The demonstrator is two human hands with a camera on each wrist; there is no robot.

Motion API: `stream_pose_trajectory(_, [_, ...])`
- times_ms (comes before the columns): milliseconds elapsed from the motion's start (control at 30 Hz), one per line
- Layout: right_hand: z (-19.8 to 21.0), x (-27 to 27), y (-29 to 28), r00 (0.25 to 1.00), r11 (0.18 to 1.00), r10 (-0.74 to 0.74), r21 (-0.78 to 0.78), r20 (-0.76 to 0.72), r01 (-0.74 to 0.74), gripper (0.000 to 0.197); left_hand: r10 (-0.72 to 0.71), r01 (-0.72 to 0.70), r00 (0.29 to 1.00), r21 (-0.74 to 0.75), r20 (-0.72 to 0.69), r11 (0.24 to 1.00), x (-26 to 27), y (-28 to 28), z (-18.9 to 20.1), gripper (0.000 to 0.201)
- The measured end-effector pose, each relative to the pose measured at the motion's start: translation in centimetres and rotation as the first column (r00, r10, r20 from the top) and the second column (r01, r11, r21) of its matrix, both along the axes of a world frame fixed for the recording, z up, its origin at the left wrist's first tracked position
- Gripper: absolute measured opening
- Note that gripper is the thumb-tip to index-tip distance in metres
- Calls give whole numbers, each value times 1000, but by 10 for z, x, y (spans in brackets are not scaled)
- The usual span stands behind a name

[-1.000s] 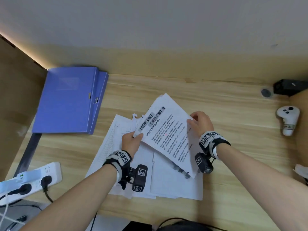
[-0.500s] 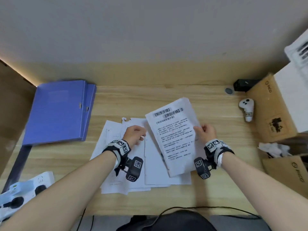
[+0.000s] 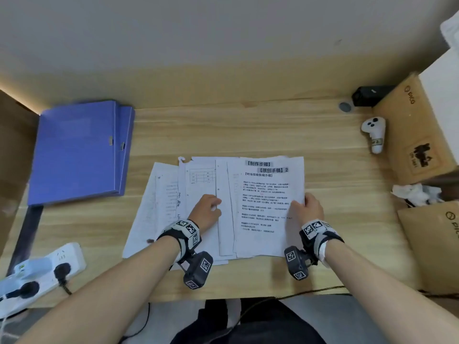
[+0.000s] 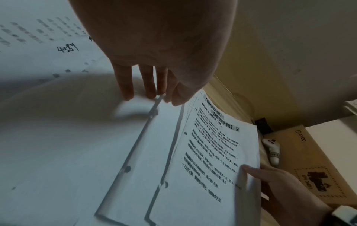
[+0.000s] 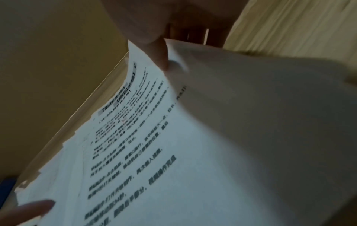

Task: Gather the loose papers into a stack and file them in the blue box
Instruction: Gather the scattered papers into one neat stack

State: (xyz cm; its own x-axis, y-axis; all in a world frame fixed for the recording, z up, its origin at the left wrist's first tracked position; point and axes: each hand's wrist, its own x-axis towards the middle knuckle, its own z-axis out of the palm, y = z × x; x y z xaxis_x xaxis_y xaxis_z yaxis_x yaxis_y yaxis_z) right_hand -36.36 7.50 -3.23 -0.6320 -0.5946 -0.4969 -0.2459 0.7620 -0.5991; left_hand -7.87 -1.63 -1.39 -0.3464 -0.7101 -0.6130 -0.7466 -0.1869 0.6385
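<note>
Your right hand [image 3: 310,207] pinched the right edge of the printed top sheet [image 3: 268,204], thumb on its face and fingers curled beneath, so that grip had hold of that sheet. Your left hand [image 3: 207,211] lay on the sheets further left, fingertips [image 4: 125,93] pressing down by a sheet edge; that grip was flat and held nothing. The loose papers [image 3: 173,207] lay fanned and overlapping in the middle of the wooden counter [image 3: 248,132], not squared up. The blue box [image 3: 77,150] sat closed at the counter's far left, well apart from the papers. A white power strip [image 3: 42,271] lay at the near left; a white controller [image 3: 373,132] rested beside a cardboard box [image 3: 409,135] at right.
</note>
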Motion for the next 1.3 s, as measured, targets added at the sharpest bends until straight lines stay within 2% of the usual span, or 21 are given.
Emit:
stream_pose_trajectory(100, [-2, 8, -4, 999, 1000, 14, 18, -35, -13, 31, 163, -167, 984, -47, -78, 985, 11, 4, 4, 37])
stream_pose_trajectory(200, [1, 17, -11, 997, 1000, 14, 13, -82, -13, 29, 253, -262, 965, -189, -69, 946, 31, 7, 8, 39])
stream_pose_trajectory(267, [5, 25, -17, 996, 999, 29, 16, -88, -28, 34, 218, -209, 976, -217, 22, 954, 49, 6, 4, 46])
stream_pose_trajectory(367, [2, 39, -23, 992, 995, 93, 37, -85, -90, 50, 36, -26, 987, -65, 155, 998, 71, 12, -5, 61])
stream_pose_trajectory(433, [-9, 49, -23, 988, 991, 127, 46, -84, -124, 59, -53, 58, 982, -25, 180, 998, 75, 18, -9, 65])
stream_pose_trajectory(500, [-11, 63, -25, 984, 987, 158, 40, -81, -155, 56, -61, 69, 982, -41, 176, 997, 71, 23, -12, 65])
stream_pose_trajectory(567, [-7, 78, -26, 979, 982, 186, 34, -86, -184, 48, -20, 27, 989, -49, 145, 998, 65, 27, -13, 64])
stream_pose_trajectory(700, [-9, 96, -29, 973, 976, 215, 39, -81, -213, 54, 46, -48, 999, -78, -15, 996, 56, 29, -8, 59])
stream_pose_trajectory(800, [-11, 103, -33, 968, 972, 236, 19, -83, -235, 39, 206, -218, 974, -137, -97, 966, 66, 24, -2, 52])
stream_pose_trajectory(900, [-17, 108, -35, 957, 964, 265, 42, -121, -261, 53, 367, -327, 927, -307, 82, 894, 97, 12, -3, 57])
stream_pose_trajectory(967, [-25, 111, -35, 948, 957, 288, 69, -132, -282, 58, 453, -360, 860, -351, 235, 865, 121, 7, -5, 59])
stream_pose_trajectory(1067, [-25, 123, -36, 941, 952, 303, 82, -149, -293, 58, 523, -470, 792, -232, 317, 852, 148, 5, -8, 60])
stream_pose_trajectory(1167, [-17, 132, -37, 946, 958, 285, 83, -155, -275, 53, 554, -546, 810, -97, 190, 832, 151, 3, -10, 59])
stream_pose_trajectory(1233, [-16, 140, -35, 947, 958, 285, 80, -151, -275, 51, 615, -618, 785, 25, 78, 786, 147, 8, -7, 55])
stream_pose_trajectory(1300, [-16, 149, -31, 940, 953, 301, 80, -157, -292, 54, 641, -641, 767, 85, 30, 763, 142, 15, -7, 59])
